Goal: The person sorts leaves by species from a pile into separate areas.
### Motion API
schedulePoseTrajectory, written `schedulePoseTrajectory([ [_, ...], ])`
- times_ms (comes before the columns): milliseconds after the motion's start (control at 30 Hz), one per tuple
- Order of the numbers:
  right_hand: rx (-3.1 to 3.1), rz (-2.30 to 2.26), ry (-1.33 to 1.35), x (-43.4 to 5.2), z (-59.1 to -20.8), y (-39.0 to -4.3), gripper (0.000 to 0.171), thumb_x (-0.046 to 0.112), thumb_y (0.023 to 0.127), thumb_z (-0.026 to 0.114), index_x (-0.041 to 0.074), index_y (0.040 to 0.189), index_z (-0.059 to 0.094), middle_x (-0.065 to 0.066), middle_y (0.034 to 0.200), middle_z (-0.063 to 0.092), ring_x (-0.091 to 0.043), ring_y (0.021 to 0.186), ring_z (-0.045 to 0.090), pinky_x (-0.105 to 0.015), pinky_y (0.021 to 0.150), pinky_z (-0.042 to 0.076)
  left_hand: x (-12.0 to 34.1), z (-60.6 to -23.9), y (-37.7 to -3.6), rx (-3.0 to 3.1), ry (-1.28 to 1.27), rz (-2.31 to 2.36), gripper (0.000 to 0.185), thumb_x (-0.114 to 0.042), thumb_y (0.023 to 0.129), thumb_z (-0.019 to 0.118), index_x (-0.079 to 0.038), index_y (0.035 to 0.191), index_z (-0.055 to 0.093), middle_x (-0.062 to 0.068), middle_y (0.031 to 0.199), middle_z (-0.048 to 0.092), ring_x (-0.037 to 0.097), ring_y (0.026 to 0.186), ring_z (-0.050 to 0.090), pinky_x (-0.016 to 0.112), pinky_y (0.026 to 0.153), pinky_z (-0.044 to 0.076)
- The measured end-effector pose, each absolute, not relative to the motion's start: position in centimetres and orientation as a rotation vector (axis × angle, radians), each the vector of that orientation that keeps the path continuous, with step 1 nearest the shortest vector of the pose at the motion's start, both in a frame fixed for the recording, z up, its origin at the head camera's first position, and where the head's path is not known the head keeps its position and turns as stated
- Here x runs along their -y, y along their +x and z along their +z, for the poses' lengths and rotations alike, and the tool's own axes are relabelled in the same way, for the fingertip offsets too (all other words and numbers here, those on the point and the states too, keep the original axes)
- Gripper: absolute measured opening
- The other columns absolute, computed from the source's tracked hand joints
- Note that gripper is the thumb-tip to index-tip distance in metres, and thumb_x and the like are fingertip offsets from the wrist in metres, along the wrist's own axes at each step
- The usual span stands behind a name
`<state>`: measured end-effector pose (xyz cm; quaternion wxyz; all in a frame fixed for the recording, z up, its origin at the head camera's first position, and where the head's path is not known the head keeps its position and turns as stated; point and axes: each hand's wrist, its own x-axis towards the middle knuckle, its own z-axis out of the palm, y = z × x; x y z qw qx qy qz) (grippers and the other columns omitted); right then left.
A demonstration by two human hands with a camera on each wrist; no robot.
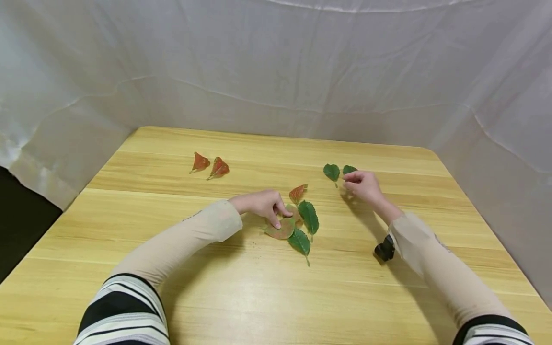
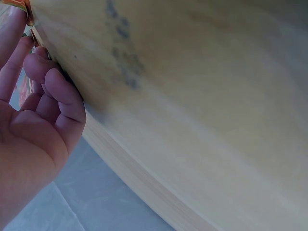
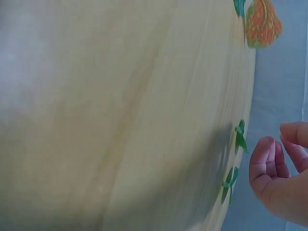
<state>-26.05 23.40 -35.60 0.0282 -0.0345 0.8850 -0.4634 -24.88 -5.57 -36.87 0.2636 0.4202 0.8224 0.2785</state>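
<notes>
In the head view, the left hand [image 1: 262, 205] is pressing curled fingertips on a reddish-green leaf [image 1: 280, 230] at the middle of the tabletop [image 1: 215, 297], with two green leaves [image 1: 308, 216] just right of it. The right hand [image 1: 364, 186], farther right, is pinching a small green leaf [image 1: 348, 169].

In the left wrist view, curled fingers [image 2: 62, 94] are touching the tabletop.

In the right wrist view, the right hand's fingers are hanging loosely curled beside two green leaves [image 3: 239, 135].

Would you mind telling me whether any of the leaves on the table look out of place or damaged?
Nothing stands out. Two red leaves lie apart at the far left, two green leaves by the right hand, and a mixed cluster under the left hand. None looks visibly torn.
</notes>
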Motion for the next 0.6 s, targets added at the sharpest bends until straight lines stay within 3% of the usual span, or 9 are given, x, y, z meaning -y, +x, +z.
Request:
schedulePoseTrajectory([
  [367, -2.642, -1.458, -0.192, -22.3, -35.5, -24.6, 0.026, -0.002, 0.084, 0.056, -0.015, 0.107, 0.055, -0.027, 0.102, 0.056, -0.024, 0.076, 0.056, -0.028, 0.063, 0.050, 5.6, -36.8, -24.8, -2.217, 1.121, 0.757, 0.041, -0.010, 0.070, 0.075, -0.005, 0.109, 0.063, 0.000, 0.042, 0.042, 0.006, 0.039, 0.023, 0.018, 0.042, 0.026],
  [600, -2.597, -1.469, -0.231, -21.7, -35.6, -23.8, 0.025, -0.003, 0.084, 0.057, -0.013, 0.107, 0.056, -0.023, 0.096, 0.058, -0.022, 0.069, 0.055, -0.029, 0.062, 0.050, 5.6, -36.9, -24.9, -2.212, 1.108, 0.764, 0.041, -0.010, 0.070, 0.075, -0.005, 0.109, 0.062, -0.001, 0.042, 0.041, 0.006, 0.039, 0.023, 0.018, 0.042, 0.026],
])
